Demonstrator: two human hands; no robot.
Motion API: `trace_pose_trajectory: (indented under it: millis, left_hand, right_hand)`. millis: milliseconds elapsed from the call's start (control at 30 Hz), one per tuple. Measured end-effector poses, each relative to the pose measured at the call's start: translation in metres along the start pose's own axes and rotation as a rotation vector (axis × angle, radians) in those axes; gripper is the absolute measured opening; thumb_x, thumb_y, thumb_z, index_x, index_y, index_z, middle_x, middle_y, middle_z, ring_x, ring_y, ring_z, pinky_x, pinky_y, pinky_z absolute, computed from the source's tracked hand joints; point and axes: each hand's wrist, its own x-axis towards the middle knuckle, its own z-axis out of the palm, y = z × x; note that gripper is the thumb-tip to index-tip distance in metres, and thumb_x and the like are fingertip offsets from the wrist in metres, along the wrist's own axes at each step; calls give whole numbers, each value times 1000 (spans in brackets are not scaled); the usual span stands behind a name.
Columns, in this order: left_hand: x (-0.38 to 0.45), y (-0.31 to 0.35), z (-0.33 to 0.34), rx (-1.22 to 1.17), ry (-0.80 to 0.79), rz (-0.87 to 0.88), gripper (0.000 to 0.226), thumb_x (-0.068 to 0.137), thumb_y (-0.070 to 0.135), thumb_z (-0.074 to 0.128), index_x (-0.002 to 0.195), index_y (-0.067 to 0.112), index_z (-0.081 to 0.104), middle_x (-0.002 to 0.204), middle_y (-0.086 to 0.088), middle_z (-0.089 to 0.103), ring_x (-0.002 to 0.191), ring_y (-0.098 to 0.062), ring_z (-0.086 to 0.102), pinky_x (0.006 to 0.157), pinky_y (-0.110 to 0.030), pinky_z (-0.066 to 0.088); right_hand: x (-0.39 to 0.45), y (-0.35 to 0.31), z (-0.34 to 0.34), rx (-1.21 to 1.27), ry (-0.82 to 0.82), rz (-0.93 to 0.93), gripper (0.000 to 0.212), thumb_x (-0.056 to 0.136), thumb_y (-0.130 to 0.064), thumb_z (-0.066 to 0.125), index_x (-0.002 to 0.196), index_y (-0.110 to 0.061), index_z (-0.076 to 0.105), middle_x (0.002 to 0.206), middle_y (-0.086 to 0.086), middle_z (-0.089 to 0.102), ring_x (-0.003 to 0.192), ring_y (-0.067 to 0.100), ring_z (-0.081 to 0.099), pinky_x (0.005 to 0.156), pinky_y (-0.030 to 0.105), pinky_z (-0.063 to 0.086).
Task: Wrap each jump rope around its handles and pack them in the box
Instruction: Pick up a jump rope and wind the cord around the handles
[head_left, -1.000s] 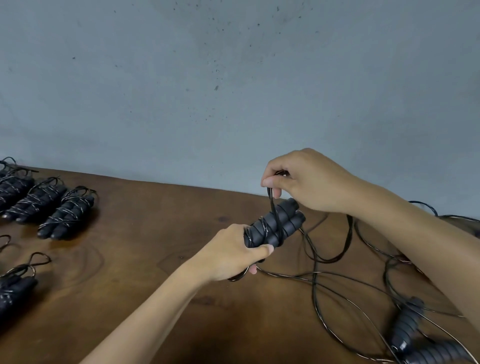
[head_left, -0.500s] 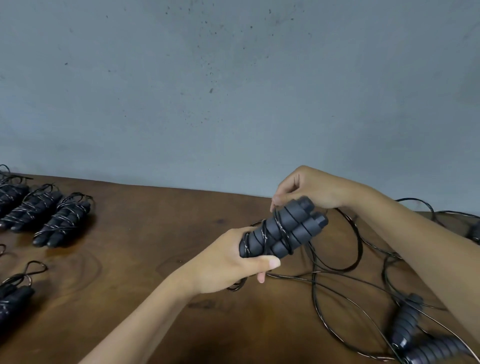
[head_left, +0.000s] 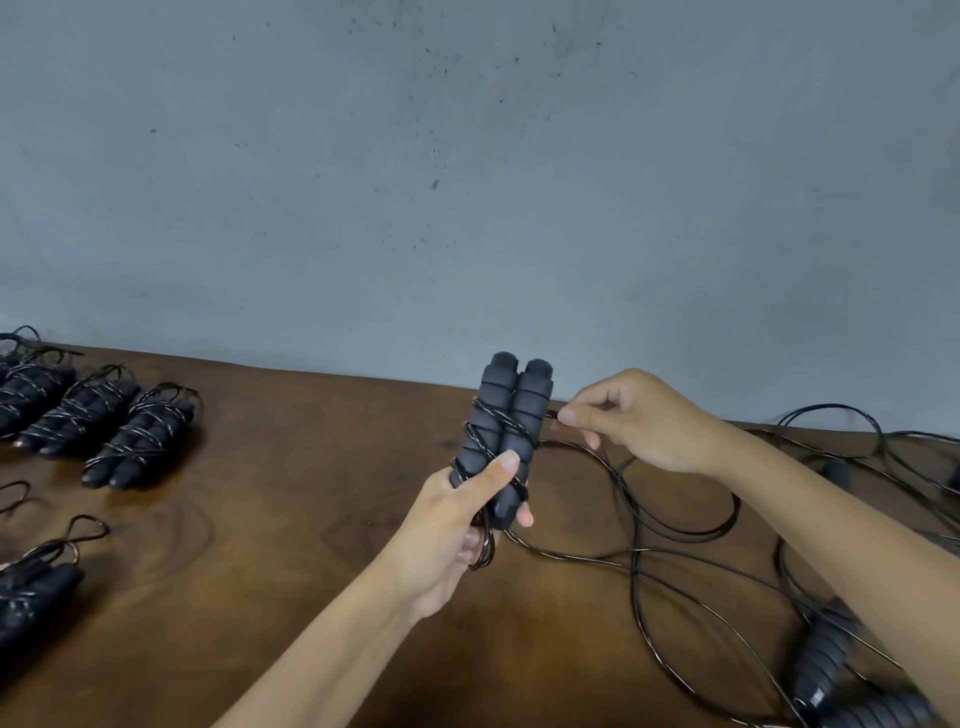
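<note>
My left hand (head_left: 457, 525) grips the paired handles (head_left: 506, 431) upright, long axis toward twelve o'clock, while at three o'clock just beside them my right hand (head_left: 639, 421) pinches the loose rope (head_left: 675, 525) between fingers (head_left: 571, 415).

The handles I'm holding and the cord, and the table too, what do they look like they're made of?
Handles: probably foam, matte dark grey with ribbed grip rings and no shine. Cord: thin, glossy black, catching glints, so likely plastic-coated; its core can't be told. Table: wood, brown with visible grain swirls and a soft sheen, seemingly varnished.
</note>
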Motion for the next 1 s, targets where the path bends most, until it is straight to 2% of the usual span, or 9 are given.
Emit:
trace_pose_trajectory:
  millis: [100,200,267,367,467,600,700,833,1000]
  left_hand:
    - [4,2,-2,-65,70,-37,36,96,50,67,97,14,61,85,-10,65,49,-10,14,40,-16,19]
    - [7,4,-7,-51,140,-74,36,94,50,69,96,16,61,85,-10,67,54,-13,13,42,-19,17]
    - [7,6,-7,-38,161,-94,34,95,50,69,96,16,61,84,-9,67,55,-13,13,43,-19,17]
    - [8,7,-3,-18,187,-116,33,98,47,68,96,15,60,82,-9,68,54,-13,13,43,-20,17]
    - [9,8,3,31,202,-113,30,100,43,66,91,15,60,79,-9,69,49,-12,16,42,-20,18]
    - [8,10,15,144,168,-124,35,101,42,65,77,17,59,79,-9,71,47,-11,20,44,-21,17]
    - [10,16,20,226,91,-186,34,100,44,65,79,19,58,78,-8,70,46,-10,21,42,-20,17]
    - [8,25,17,392,-46,-241,28,99,44,66,90,19,59,74,-5,69,49,-11,25,45,-20,18]
    - [4,35,15,552,-159,-183,19,103,35,64,94,19,60,72,-8,66,48,-14,27,46,-23,22]
  right_hand:
    - [-3,-3,-1,-114,62,-5,50,100,-43,59,68,-6,60,59,9,49,50,7,41,60,11,37]
    - [-13,-10,-10,-156,137,-20,36,101,-35,61,73,-15,72,57,-11,59,54,-3,54,64,4,39]
    - [-19,-15,-14,-214,160,-35,22,100,-35,62,87,-27,78,68,-15,68,67,-4,63,74,11,45]
    - [-25,-27,-18,-284,189,-66,17,100,-26,62,106,-28,78,85,-20,73,95,1,67,94,25,52]
    - [-29,-42,-23,-434,192,-139,21,101,-23,58,113,-26,75,97,-18,73,97,3,65,90,25,52]
    - [-31,-62,-25,-817,180,-261,30,107,-36,41,120,-31,67,109,-13,65,98,17,61,82,38,50]
    - [-26,-76,-27,-966,160,-313,30,107,-42,38,115,-34,65,108,-12,65,98,20,62,75,35,45]
    - [-16,-89,-35,-944,110,-284,18,99,-46,58,101,-32,69,99,-11,70,89,17,60,67,31,34]
    - [3,-86,-45,-628,7,-194,13,82,-36,83,81,-27,73,81,-14,74,78,5,65,72,31,52]
